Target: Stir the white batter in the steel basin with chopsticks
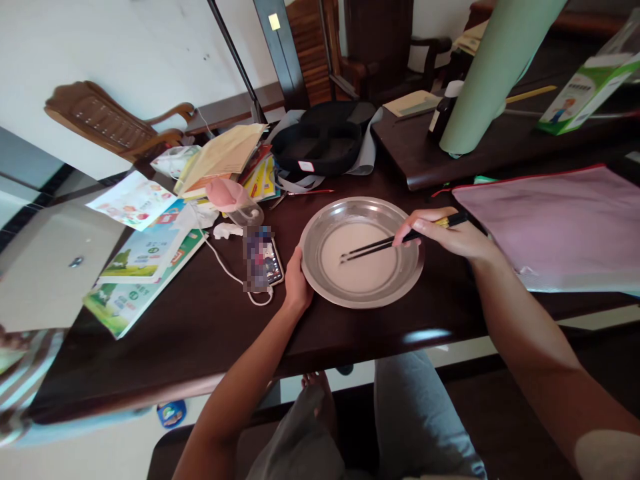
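A round metal basin point(363, 298) sits on the dark table near its front edge, holding a pale, milky liquid point(350, 270). My left hand point(299, 283) grips the basin's left rim, its fingers partly hidden under and behind the side. In my right hand point(437, 230) is a pair of black chopsticks point(375, 247) with gold bands near the top. They slant down to the left over the basin, and their tips are at the liquid's surface. Just left of my left hand lies a phone point(267, 260) with a white cable plugged in.
Books point(145, 257), papers and a pink-lidded cup point(233, 200) are at the left. A black case point(320, 143) lies behind the basin. A pink zip folder point(555, 223) is at the right, below a raised ledge with a green roll point(485, 93) and a dark bottle point(444, 113).
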